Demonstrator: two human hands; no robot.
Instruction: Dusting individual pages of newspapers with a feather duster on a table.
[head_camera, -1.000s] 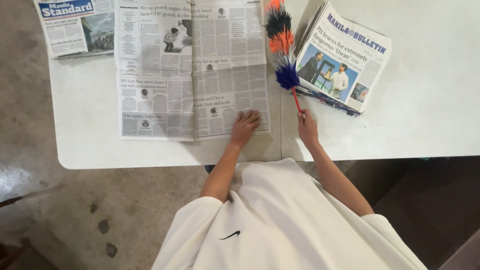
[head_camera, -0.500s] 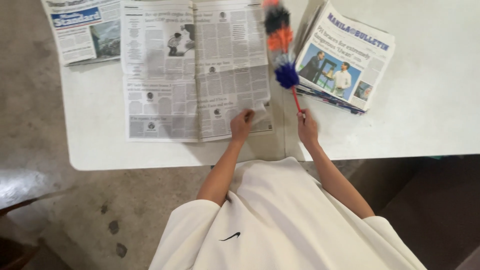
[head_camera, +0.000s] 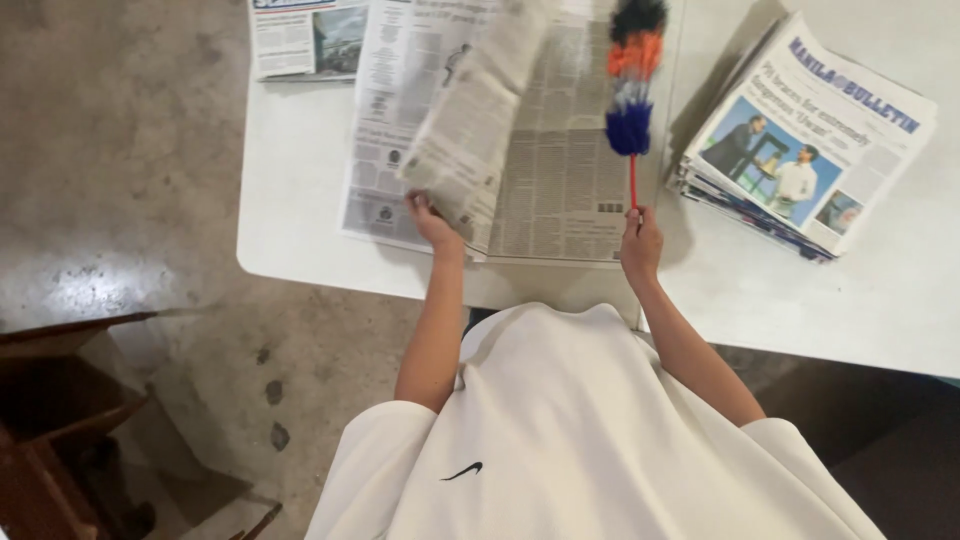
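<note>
A page of the open newspaper is pinched and lifted by the left hand, baring the sheet beneath. Right of the newspaper, the duster is gripped by its handle in the closed right hand, its head laid over the print.

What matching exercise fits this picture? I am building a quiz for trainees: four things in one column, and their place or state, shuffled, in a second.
Things:
1. left hand
2. right hand
3. stack of newspapers
4. open newspaper

Place or state:
A. piled at the table's right side
B. grips the duster by its red handle
C. lifts a page by its lower edge
D. spread flat on the white table

Pairs: 1-C, 2-B, 3-A, 4-D
</note>
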